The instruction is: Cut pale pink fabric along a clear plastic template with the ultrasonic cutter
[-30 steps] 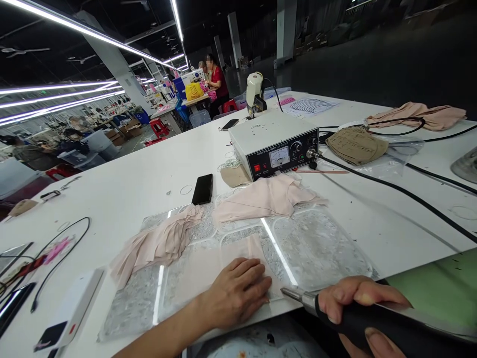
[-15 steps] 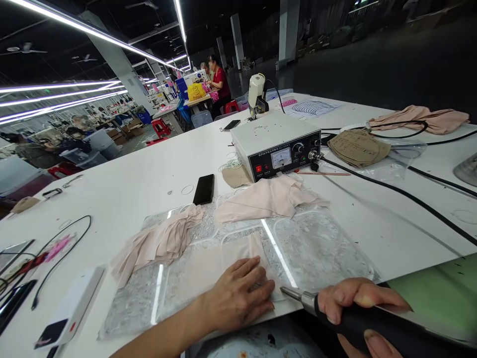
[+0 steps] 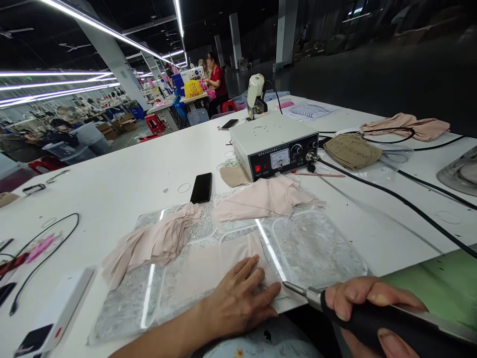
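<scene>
My left hand [image 3: 238,298] lies palm down with fingers stretched out, pressing a thin pale pink fabric piece [image 3: 201,266] onto a clear-topped, grey-patterned mat [image 3: 316,243]. In my right hand [image 3: 372,298] is an ultrasonic cutter handpiece [image 3: 315,297] with a black grip and a slim metal tip. Its tip rests close beside my left fingers, near the fabric's right edge; whether it touches the cloth I cannot tell. Pale pink pieces form a fanned stack [image 3: 156,238] on the mat's left, and another folded pile [image 3: 257,201] lies at its back.
Behind the mat stands a control box [image 3: 276,139] with a dial, and its black cable [image 3: 395,199] runs across the table's right. A phone [image 3: 201,187], a white power bank [image 3: 55,311], brown pattern pieces [image 3: 352,149] and a glass jar [image 3: 460,171] lie around. Co-workers sit far behind.
The view has turned a little to the right. The cutter tip has come slightly closer to my left fingers, which stay on the fabric with the lowest ones reaching further right.
</scene>
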Motion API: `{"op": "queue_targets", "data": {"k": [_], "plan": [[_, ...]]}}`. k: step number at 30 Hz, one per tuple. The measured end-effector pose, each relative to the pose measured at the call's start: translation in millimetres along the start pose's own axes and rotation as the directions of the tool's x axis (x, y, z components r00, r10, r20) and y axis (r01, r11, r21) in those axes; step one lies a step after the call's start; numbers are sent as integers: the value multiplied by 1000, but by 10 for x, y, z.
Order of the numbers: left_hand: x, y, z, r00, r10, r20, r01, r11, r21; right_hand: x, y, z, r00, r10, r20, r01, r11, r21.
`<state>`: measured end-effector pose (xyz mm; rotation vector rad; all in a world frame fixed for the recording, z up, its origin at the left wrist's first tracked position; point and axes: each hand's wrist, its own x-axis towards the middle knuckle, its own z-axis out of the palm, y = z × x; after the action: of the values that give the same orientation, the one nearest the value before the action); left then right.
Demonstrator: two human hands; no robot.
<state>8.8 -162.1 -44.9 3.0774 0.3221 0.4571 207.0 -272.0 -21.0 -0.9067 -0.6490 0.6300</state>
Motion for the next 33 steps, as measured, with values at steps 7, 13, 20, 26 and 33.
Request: {"op": "queue_targets", "data": {"k": [7,13,20,26,33], "plan": [[-11,3,18,1000,14,-22,-13,999,31,175,125,198,998,-33,62,29,997,66],[-32,19,68,998,-3,-58,5,999,34,213,326,198,997,-54,54,48,992,114],[-37,31,89,999,-6,-38,8,999,37,253,309,291,1000,2,-9,-1,995,102],[-15,21,44,1000,-4,-7,4,1000,27,290,382,265,999,-31,17,30,997,75],[25,-64,-31,997,70,37,-70,997,-20,328,468,201,994,-109,7,108,992,67]]}}
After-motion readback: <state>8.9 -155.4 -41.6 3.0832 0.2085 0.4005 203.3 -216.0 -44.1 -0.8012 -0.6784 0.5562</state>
